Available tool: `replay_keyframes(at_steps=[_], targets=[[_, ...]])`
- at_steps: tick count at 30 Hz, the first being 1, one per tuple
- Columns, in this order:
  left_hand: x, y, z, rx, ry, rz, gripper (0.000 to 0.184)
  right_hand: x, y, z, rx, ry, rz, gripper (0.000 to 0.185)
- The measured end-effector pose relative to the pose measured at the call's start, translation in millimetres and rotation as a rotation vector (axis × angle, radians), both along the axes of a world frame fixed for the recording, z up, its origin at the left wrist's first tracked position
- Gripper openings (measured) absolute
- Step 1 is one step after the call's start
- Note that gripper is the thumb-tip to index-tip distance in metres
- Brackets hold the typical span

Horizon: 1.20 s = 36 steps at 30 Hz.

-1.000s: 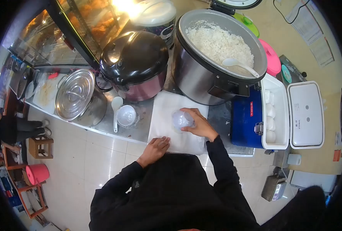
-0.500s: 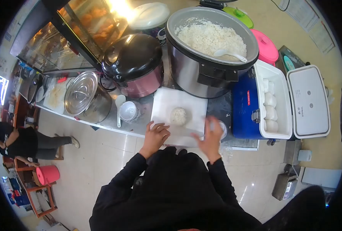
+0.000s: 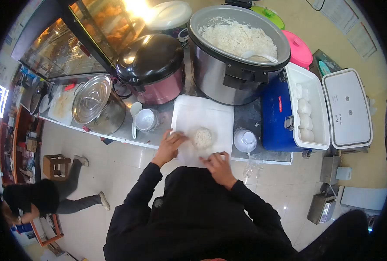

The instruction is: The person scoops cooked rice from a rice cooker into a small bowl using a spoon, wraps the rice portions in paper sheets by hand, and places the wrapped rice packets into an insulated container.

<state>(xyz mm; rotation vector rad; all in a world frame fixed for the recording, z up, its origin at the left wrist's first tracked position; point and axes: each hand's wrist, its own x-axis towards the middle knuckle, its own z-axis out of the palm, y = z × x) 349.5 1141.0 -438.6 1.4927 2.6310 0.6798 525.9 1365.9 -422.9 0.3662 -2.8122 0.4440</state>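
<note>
A flattened round mound of rice lies on a stack of white paper sheets at the counter's front edge. My left hand is at the left edge of the paper, its curled fingers closed on the sheet beside the rice. At the near edge, just below the rice, my right hand pinches the paper; its fingertips are slightly blurred. An upside-down white bowl stands to the right of the paper. On the left are a white cup-like bowl and a white spoon.
A large open rice cooker holds rice and a white scoop. Left of it stand a closed pink-and-black cooker and a lidded steel pot. An open blue cool box holds several white wrapped bundles. A person walks at left.
My right hand has moved left and nearer to me, from the paper's right side to its near edge. My left hand has shifted slightly. The other person has moved nearer the bottom left.
</note>
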Motion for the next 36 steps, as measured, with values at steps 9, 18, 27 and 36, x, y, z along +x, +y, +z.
replay_keyframes(at_steps=[9,18,27,36], targets=[[-10.2,-9.2,0.9,0.333,-0.740,0.092,0.023,-27.3,77.5,-34.0,-1.004,-0.086,-0.566,0.010],[-18.7,18.0,-12.7,0.443,-1.085,0.357,0.040,-19.4,18.1,-15.0,-0.278,0.248,-0.426,0.030],[-73.0,24.7,-3.4,0.119,-1.014,0.307,0.035,-47.1,28.6,-22.5,0.141,0.177,0.042,0.040],[-137.2,110.2,-28.9,-0.135,-0.137,0.181,0.034,-70.9,16.6,-9.6,0.016,0.189,-0.129,0.043]])
